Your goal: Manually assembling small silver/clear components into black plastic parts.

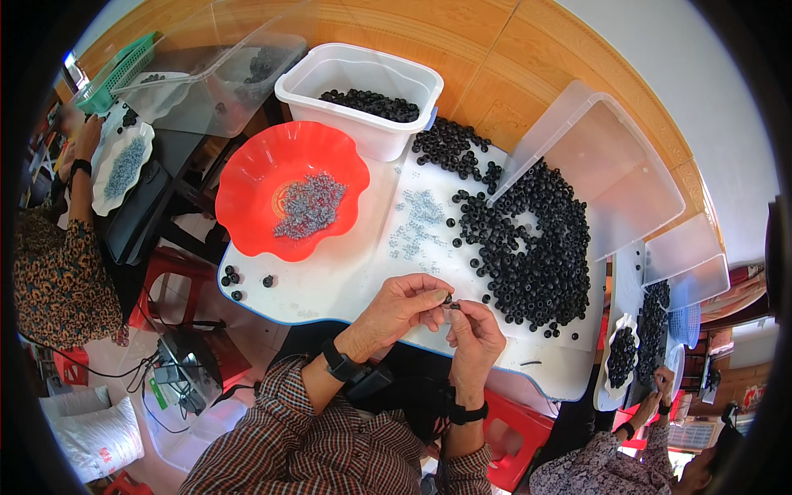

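Note:
Above the near edge of the white table (363, 264), my left hand (398, 312) and my right hand (477, 337) meet at the fingertips. My left thumb and fingers pinch a small black ring-shaped part (448, 299). My right thumb and finger are closed against it from the other side; whatever tiny piece they hold is mostly covered. To the right spreads a big heap of similar black parts (536, 256). Small pale, shiny pieces (419, 216) lie scattered beyond my hands. A red wavy-rimmed bowl (247, 173) at the left contains many small silvery pieces (312, 208).
A white tub (363, 132) with black parts stands at the back. One translucent bin (610, 165) leans over the heap. Several loose black parts (233, 280) sit at the table's left corner. Other people work at the left (62, 272) and lower right (606, 462). A red stool (516, 429) is below.

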{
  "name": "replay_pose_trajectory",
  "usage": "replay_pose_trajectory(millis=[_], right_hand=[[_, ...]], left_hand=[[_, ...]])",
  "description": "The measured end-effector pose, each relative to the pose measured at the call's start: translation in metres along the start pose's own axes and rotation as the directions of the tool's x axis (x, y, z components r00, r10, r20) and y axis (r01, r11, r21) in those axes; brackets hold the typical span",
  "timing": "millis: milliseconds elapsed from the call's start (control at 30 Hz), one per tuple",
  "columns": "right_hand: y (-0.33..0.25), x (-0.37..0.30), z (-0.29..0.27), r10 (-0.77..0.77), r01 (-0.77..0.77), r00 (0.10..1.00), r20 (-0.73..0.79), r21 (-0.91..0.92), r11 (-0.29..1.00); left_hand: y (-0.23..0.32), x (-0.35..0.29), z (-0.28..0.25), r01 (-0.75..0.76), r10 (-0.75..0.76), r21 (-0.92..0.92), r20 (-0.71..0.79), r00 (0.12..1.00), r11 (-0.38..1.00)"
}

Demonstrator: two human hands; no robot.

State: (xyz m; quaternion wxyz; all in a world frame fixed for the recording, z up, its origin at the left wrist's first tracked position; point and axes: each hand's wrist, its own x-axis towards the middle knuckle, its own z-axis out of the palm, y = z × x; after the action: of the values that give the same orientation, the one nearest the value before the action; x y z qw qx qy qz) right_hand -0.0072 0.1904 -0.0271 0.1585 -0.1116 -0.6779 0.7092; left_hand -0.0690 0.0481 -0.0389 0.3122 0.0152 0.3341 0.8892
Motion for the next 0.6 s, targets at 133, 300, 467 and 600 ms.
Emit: replay_pose_trajectory(millis=[133, 300, 467, 600], right_hand=[[-0.0013, 0.0013, 0.0007, -0.026, 0.026, 1.0, 0.006, 0.031, 0.999], [-0.0007, 0.0033, 0.002, -0.083, 0.083, 0.997, 0.004, 0.045, 0.996], [0.0014, 0.0039, 0.0039, -0.105, 0.105, 0.994, 0.004, 0.015, 0.994], [0.0008, 0.0039, 0.004, -0.114, 0.114, 0.994, 0.004, 0.009, 0.993]], left_hand=[[0.0005, 0.0, -0.0004, 0.0, 0.0, -0.009, 0.002, 1.0, 1.0], [-0.0019, 0.0015, -0.0021, -0.004, 0.004, -0.017, 0.006, 1.0, 1.0], [-0.0026, 0.0013, -0.0024, -0.006, 0.006, -0.006, -0.004, 1.0, 1.0], [-0.0026, 0.0015, -0.0025, -0.009, 0.009, -0.016, 0.003, 1.0, 1.0]])
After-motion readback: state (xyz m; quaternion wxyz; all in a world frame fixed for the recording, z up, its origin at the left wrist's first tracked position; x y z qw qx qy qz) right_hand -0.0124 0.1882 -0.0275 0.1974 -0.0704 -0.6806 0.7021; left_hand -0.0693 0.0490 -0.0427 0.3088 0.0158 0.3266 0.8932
